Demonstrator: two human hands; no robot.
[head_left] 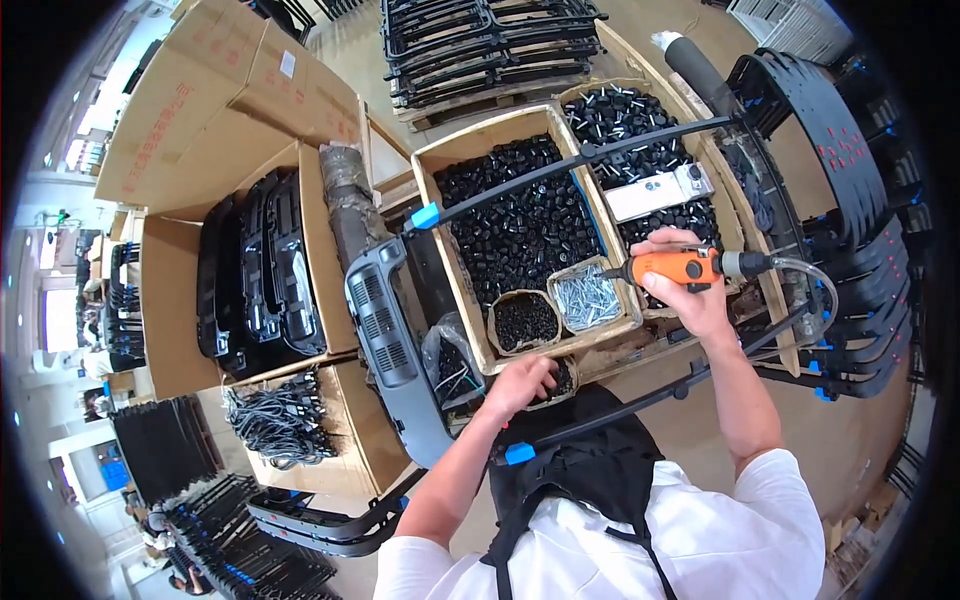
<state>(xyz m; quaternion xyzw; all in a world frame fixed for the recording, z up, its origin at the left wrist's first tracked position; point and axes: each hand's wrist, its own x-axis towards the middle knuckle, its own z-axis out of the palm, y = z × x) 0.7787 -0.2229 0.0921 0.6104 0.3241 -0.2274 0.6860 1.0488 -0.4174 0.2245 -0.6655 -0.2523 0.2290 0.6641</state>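
My right hand (672, 262) is wrapped round an orange air screwdriver (675, 268) with a clear hose at its rear; its tip points left, over a small box of silver screws (588, 298). My left hand (522, 386) has its fingers curled at a small container of black parts (565, 378) by the near edge of the large bin; anything in its fingertips is hidden. Around the bins lies a black tubular frame (520, 190) with blue pieces at its corners. A grey vented plastic panel (383, 325) sits along the frame's left side.
The large wooden bin (428, 185) holds black knobs and a small box of black screws (525, 322). More knobs with studs (620, 115) fill a bin to the right. Cardboard cartons with black panels (262, 270) and cables (285, 420) stand left. Stacked frames (490, 45) lie beyond.
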